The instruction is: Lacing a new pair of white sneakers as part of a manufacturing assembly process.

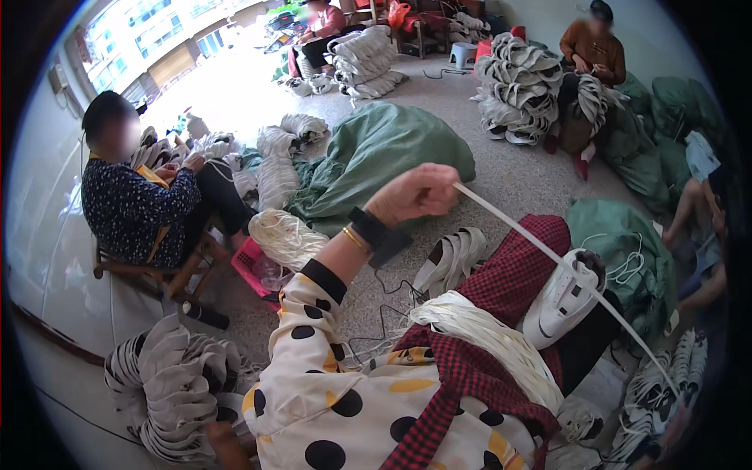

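My left hand (419, 192), raised in the middle with a dark band and a yellow bangle at the wrist, is closed on a white shoelace (525, 231). The lace runs straight and taut down to the right, passing over a white shoe upper (554, 307) on my lap. At the lower right rim my right hand (678, 423) is dim and blurred; the lace's other end reaches it. A thick bundle of white laces (493, 333) lies across my lap on red-and-black checked cloth (462, 376).
Stacked grey shoe uppers (176, 384) stand at my left, with more uppers (666, 376) at lower right. A green sack (392, 157) lies ahead. Several people sit around, one (149, 196) on a wooden chair at left. A pink basket (254, 270) and dark flask (205, 315) are nearby.
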### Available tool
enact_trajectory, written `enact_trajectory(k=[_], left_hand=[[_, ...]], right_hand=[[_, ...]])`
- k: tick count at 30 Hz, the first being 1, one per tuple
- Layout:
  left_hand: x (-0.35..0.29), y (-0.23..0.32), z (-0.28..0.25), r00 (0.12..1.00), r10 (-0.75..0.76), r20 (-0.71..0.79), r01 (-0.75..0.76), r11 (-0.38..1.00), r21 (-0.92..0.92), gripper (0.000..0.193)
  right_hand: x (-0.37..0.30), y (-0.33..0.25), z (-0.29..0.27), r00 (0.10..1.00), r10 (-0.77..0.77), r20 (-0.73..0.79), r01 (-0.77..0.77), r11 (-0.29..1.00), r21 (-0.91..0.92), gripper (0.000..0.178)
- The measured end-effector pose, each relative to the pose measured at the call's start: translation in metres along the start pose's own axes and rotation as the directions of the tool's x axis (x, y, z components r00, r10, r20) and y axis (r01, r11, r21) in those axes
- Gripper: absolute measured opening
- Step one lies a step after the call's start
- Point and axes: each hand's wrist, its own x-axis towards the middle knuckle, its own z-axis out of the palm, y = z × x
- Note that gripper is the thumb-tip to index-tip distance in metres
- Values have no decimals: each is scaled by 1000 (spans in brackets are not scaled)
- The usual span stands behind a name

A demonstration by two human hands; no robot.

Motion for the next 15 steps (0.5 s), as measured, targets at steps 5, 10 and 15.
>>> enact_trajectory(k=[5, 10, 15], left_hand=[[56, -40, 75, 990, -44, 134, -80, 611, 788, 22], [87, -56, 153, 946, -58, 318, -229, 574, 786, 19], [101, -67, 159, 928, 182, 324, -368, 577, 730, 18]], right_hand=[[-56, 57, 136, 996, 85, -19, -87, 967, -240, 38], [-37, -337, 249, 938, -224, 262, -14, 735, 677, 49], [-78, -470, 280, 844, -323, 427, -298, 379, 876, 52]])
